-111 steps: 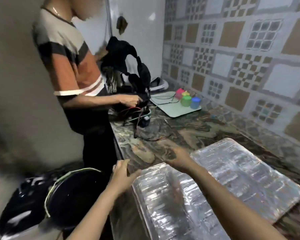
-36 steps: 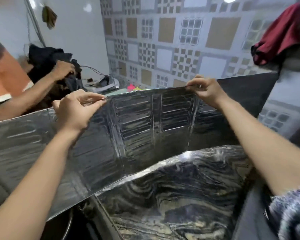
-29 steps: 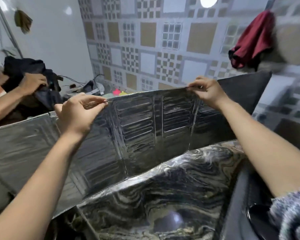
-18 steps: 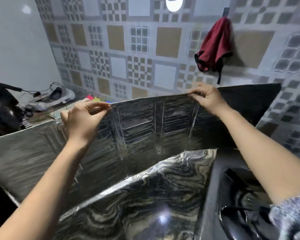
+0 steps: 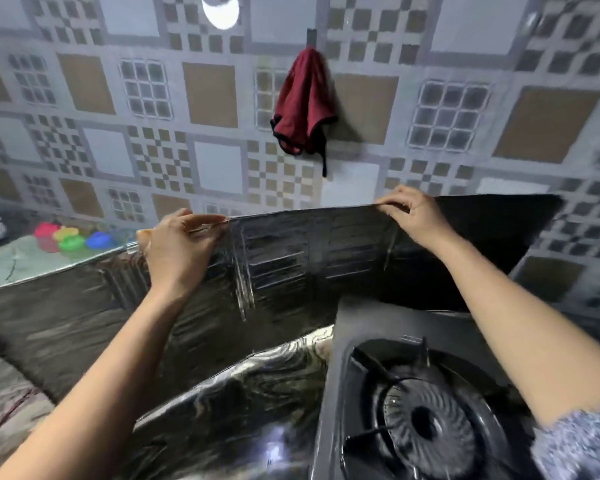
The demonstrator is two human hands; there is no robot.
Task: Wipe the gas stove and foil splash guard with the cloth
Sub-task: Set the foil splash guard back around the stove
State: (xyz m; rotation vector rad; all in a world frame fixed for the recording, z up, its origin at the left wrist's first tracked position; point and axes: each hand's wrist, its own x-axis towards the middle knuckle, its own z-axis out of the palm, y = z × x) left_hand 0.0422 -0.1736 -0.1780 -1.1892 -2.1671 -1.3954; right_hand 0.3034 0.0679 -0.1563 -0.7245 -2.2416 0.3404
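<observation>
Foil splash guard (image 5: 291,265), raised from flat, stood behind the gas stove (image 5: 426,410), its top edge pinched by left hand (image 5: 177,247) and right hand (image 5: 413,220), unwiped.

— What's cut off?
— The gas stove (image 5: 430,410) runs past the bottom edge, below the right-hand fingers (image 5: 392,206).
— And hidden?
— The foil splash guard (image 5: 291,265) leaves the frame left of the left-hand fingers (image 5: 201,221); it hides the bench behind it.

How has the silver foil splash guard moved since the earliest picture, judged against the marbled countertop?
Yes. The silver foil splash guard, earlier flat on the marbled countertop, now stands upright on it, pinched at its top edge by the left hand and right hand.
</observation>
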